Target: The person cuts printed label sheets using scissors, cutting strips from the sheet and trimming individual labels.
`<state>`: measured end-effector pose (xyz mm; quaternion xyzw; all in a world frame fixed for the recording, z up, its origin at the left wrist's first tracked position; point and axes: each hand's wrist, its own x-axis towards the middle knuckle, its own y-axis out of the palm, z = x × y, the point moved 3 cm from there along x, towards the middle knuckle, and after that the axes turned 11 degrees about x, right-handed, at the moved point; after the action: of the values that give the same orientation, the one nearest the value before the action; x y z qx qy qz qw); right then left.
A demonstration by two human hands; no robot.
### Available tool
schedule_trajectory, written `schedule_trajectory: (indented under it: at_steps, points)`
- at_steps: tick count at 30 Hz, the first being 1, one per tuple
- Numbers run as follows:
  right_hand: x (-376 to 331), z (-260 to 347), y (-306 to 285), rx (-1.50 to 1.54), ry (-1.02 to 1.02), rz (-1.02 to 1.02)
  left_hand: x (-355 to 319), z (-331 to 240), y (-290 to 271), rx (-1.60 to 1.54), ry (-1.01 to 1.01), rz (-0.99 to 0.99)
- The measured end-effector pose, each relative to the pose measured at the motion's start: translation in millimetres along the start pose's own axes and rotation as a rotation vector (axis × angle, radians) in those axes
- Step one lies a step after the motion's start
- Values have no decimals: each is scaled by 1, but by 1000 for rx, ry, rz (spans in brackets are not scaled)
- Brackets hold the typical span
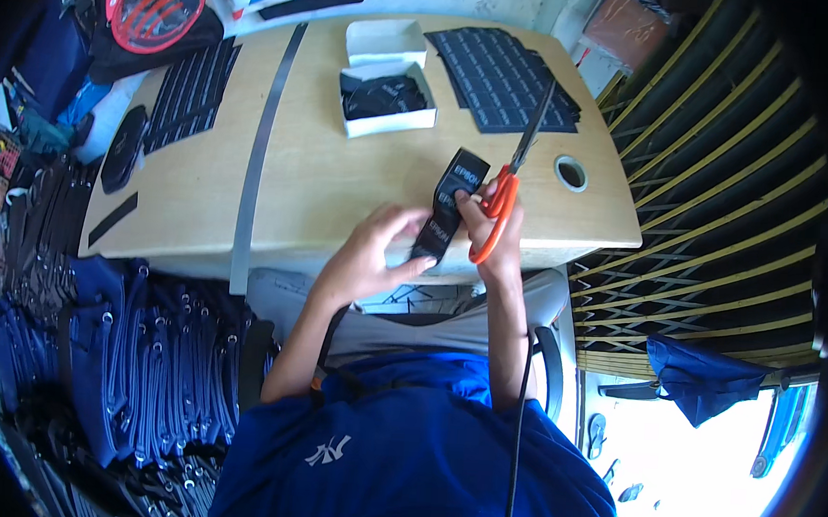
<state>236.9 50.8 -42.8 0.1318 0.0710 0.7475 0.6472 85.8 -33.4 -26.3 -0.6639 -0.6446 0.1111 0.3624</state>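
My right hand (pixel 496 227) grips scissors (pixel 502 207) with orange handles, blades pointing up and away over the table. Its thumb also presses on a black printed label strip (pixel 448 204), which slants down toward me near the table's front edge. At the strip's lower end is my left hand (pixel 369 254), thumb over the bottom and fingers curled at the left edge. Beyond the hands, a white box (pixel 388 121) holds black printed pieces, with its white lid (pixel 386 44) just behind. Dark printed sheets (pixel 508 76) lie at the back right.
A long grey strip (pixel 269 139) crosses the table and hangs over its front edge. More printed pieces (pixel 190 97) and a dark pouch-like item (pixel 125 150) lie at left. A round cable hole (pixel 570 173) is at right. Blue straps (pixel 155 367) hang at lower left; a folding gate (pixel 718 181) stands right.
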Motion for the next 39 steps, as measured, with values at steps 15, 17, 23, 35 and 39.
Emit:
schedule_trajectory:
  at_steps: [15, 17, 23, 35, 39]
  points:
    - [-24, 1, 46, 56, 9, 253, -2, 30, -41, -474, -197, 66]
    - [-26, -2, 47, 48, 15, 278, -3, 36, -36, -491, -180, 58]
    - [-33, -1, 48, -129, -20, 263, -5, 39, -15, -428, -256, 0]
    - [-56, 13, 3, -49, 229, 469, 2, 34, -12, -565, -381, -120]
    - [-63, 3, -12, 69, 198, 468, 6, 31, -16, -475, -352, -12]
